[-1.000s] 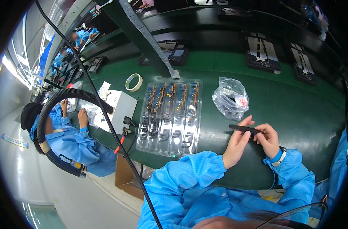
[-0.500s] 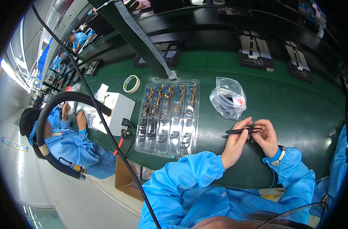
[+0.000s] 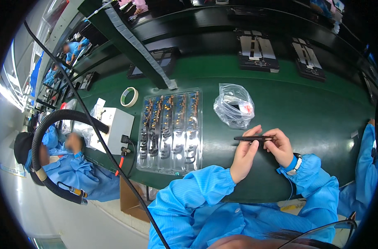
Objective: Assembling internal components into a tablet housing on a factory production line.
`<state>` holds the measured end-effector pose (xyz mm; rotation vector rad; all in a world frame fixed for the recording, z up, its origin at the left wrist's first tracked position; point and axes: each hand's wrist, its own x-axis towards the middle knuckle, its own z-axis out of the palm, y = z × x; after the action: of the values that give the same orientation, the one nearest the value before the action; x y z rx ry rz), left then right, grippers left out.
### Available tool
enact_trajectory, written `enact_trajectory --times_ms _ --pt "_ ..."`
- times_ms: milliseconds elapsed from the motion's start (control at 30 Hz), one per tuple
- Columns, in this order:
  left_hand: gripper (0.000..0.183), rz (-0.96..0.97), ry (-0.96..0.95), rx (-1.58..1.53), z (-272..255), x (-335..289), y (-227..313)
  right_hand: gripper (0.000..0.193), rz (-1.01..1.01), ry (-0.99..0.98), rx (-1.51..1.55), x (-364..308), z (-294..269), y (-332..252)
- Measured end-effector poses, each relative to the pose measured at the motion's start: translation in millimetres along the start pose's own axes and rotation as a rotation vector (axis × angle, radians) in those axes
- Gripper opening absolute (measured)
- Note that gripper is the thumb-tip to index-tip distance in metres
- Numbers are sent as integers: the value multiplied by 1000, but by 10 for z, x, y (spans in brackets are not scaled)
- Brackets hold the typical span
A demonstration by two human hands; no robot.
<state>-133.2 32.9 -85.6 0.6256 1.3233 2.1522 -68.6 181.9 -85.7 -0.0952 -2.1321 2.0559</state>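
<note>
In front of me my left hand pinches a slim black pen-like tool between thumb and fingers. The tool lies nearly level, its left end sticking out past the fingertips. My right hand closes on its right end, where the fingers hide part of it. Just beyond my hands sits a clear plastic bag with small white, red and dark contents. To the left, a clear compartment tray holds several rows of small cable parts with blue, orange and black pieces.
A tape roll and a white box with a black hose stand left of the tray. A co-worker sits there. Dark device housings lie along the far side. A slanted post and a hanging cable cross the view.
The view has shifted slightly, so the bench things appear further left. Both hands still hold the black tool, and my right hand has come closer to my left along it.
</note>
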Motion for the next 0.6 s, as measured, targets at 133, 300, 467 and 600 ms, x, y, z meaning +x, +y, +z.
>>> enact_trajectory --times_ms 133,300,467,600 --pt "39 -8 2 15 -27 1 -35 22 91 -52 77 4 61 -114" --pt "39 -4 13 9 -7 0 -12 22 -12 37 65 8 78 -46" --pt "39 -4 -9 -56 -14 -5 -44 19 105 -159 -55 7 -18 -37" --pt "38 -49 13 -63 -16 -3 -38 19 17 50 68 16 116 -101"
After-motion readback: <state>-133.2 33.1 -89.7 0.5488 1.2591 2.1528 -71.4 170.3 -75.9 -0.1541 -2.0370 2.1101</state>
